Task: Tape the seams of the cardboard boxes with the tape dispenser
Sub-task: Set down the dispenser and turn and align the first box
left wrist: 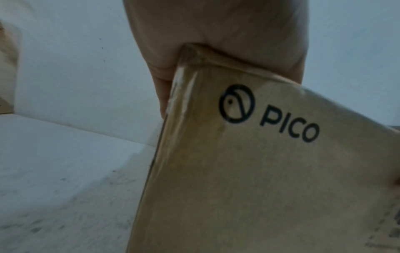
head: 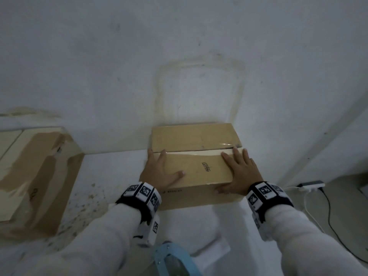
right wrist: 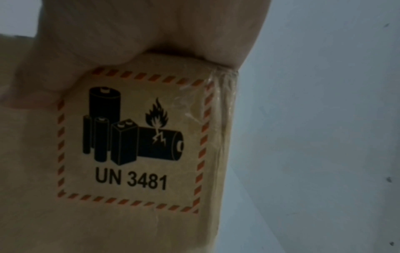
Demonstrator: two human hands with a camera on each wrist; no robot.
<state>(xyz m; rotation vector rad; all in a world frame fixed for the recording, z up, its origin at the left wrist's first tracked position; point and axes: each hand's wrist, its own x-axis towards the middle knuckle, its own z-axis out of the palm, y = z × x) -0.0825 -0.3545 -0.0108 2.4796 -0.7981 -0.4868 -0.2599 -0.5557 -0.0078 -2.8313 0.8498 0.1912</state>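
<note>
A brown cardboard box (head: 195, 166) with PICO print stands on the white table against the wall, its two top flaps meeting at a middle seam (head: 195, 150) that shows a narrow dark gap. My left hand (head: 159, 170) lies flat on the near flap's left corner, fingers straight and reaching to the seam. My right hand (head: 238, 172) lies flat on the near flap's right corner. The left wrist view shows the palm (left wrist: 216, 34) on the box corner (left wrist: 238, 171); the right wrist view shows the palm (right wrist: 151, 25) above the box's battery label (right wrist: 134, 137). A light-blue tape dispenser (head: 171, 257) lies at the bottom edge.
A larger cardboard box (head: 37, 176) patched with brown tape sits at the left of the table. A white wall (head: 179, 56) rises right behind the boxes. At the right, a power strip (head: 310, 185) and black and white cables lie on a lower surface.
</note>
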